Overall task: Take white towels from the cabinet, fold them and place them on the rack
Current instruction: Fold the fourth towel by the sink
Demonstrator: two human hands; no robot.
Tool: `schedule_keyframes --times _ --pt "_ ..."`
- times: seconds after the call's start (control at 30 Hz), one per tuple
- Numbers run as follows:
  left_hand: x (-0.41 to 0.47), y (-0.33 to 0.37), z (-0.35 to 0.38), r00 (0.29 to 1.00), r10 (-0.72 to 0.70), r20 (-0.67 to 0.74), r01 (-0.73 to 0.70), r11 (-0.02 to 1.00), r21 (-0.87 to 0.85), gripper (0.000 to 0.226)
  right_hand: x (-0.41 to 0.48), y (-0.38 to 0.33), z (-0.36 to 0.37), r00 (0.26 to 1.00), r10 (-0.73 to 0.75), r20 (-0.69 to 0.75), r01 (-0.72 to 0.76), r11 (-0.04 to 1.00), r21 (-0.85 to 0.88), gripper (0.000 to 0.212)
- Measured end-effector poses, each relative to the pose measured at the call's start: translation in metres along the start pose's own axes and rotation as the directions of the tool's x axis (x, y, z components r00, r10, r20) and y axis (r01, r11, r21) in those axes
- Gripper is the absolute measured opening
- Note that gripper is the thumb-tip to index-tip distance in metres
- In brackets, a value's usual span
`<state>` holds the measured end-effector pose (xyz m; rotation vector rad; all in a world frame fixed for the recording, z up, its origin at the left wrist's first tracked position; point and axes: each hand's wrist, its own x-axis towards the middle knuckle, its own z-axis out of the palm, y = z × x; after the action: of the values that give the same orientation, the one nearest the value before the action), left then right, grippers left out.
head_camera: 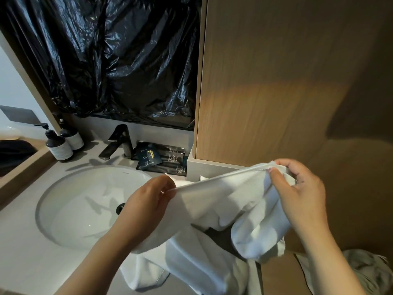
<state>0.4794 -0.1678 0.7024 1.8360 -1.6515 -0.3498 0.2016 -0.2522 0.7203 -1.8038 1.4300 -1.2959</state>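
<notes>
The white terry towel (223,201) is held in the air in front of the person, above the right edge of the grey stone surface (23,252). The left hand (148,201) pinches the towel's hem between thumb and fingers. The right hand (297,188) pinches the same hem further along, near a corner, with its fingers curled over the cloth. The hands are apart, and the hem runs taut between them, higher at the right hand. The rest of the towel hangs in loose folds, and its lower part lies on the surface beside the round white sink basin (85,207).

A black faucet (119,141) stands behind the basin. Two dark pump bottles (60,145) stand to its left and a tray of dark sachets (161,159) to its right. Crinkled black plastic sheeting (117,60) covers the wall above. A light wooden cabinet panel (276,81) rises on the right.
</notes>
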Motion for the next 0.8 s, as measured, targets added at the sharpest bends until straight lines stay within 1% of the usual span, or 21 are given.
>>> schedule_keyframes --times 0.13,0.23,0.27,0.3,0.33,0.37,0.4,0.43,0.47,0.53,0.57,0.6,0.63,0.67,0.73,0.8 --pt "0.002 -0.011 -0.004 0.982 -0.144 0.121 0.132 0.986 0.102 0.011 0.004 0.001 -0.004 0.997 0.063 -0.046 -0.062 0.998 0.012 0.008" --pt "0.003 -0.015 -0.007 0.975 -0.179 0.129 0.166 0.980 0.109 0.019 0.006 0.002 -0.005 0.996 0.089 -0.001 -0.089 0.996 -0.004 0.007" --pt "0.004 -0.014 -0.008 0.972 -0.200 0.125 0.194 0.979 0.054 0.020 0.006 0.001 -0.004 0.995 0.098 0.011 -0.098 0.995 -0.003 0.006" --pt "0.005 -0.012 -0.009 0.963 -0.232 0.133 0.242 0.968 -0.062 0.020 0.006 0.001 -0.003 0.995 0.100 0.017 -0.100 0.995 0.001 0.005" --pt "0.006 -0.008 -0.010 0.950 -0.265 0.167 0.298 0.929 -0.221 0.018 0.006 0.001 -0.002 0.995 0.097 0.026 -0.097 0.995 0.001 0.004" --pt "0.006 -0.001 -0.012 0.936 -0.281 0.213 0.343 0.863 -0.371 0.018 0.006 0.000 0.000 0.995 0.088 0.039 -0.088 0.996 -0.004 0.005" --pt "0.007 0.006 -0.013 0.934 -0.270 0.235 0.353 0.803 -0.480 0.020 0.006 0.000 0.002 0.995 0.085 0.053 -0.085 0.996 -0.016 0.005" --pt "0.008 0.013 -0.014 0.944 -0.251 0.215 0.329 0.773 -0.542 0.021 0.005 0.000 0.004 0.994 0.086 0.068 -0.085 0.996 -0.027 0.006" --pt "0.010 0.018 -0.014 0.958 -0.234 0.166 0.287 0.763 -0.580 0.022 0.004 -0.001 0.007 0.992 0.092 0.084 -0.090 0.995 -0.034 0.012" --pt "0.015 0.026 -0.013 0.969 -0.242 0.053 0.225 0.769 -0.599 0.024 0.002 -0.002 0.013 0.988 0.109 0.110 -0.106 0.994 -0.034 0.041" --pt "0.017 0.028 -0.013 0.960 -0.279 0.013 0.231 0.764 -0.602 0.022 0.001 -0.003 0.016 0.988 0.111 0.112 -0.109 0.994 -0.022 0.051" --pt "0.019 0.029 -0.012 0.947 -0.321 -0.001 0.252 0.746 -0.616 0.017 0.000 -0.004 0.017 0.988 0.110 0.111 -0.110 0.994 -0.005 0.056" --pt "0.020 0.029 -0.012 0.938 -0.346 0.019 0.277 0.715 -0.642 0.011 -0.001 -0.004 0.018 0.988 0.107 0.111 -0.109 0.994 0.015 0.056" --pt "0.020 0.028 -0.012 0.937 -0.344 0.066 0.295 0.676 -0.676 0.012 -0.002 -0.004 0.018 0.987 0.110 0.114 -0.114 0.993 0.029 0.053" --pt "0.018 0.026 -0.011 0.940 -0.284 0.187 0.324 0.582 -0.746 0.028 -0.004 -0.003 0.017 0.985 0.117 0.124 -0.124 0.991 0.054 0.046" --pt "0.017 0.026 -0.009 0.938 -0.243 0.246 0.337 0.487 -0.806 0.039 -0.006 -0.003 0.018 0.986 0.129 0.103 -0.141 0.982 0.122 0.036"
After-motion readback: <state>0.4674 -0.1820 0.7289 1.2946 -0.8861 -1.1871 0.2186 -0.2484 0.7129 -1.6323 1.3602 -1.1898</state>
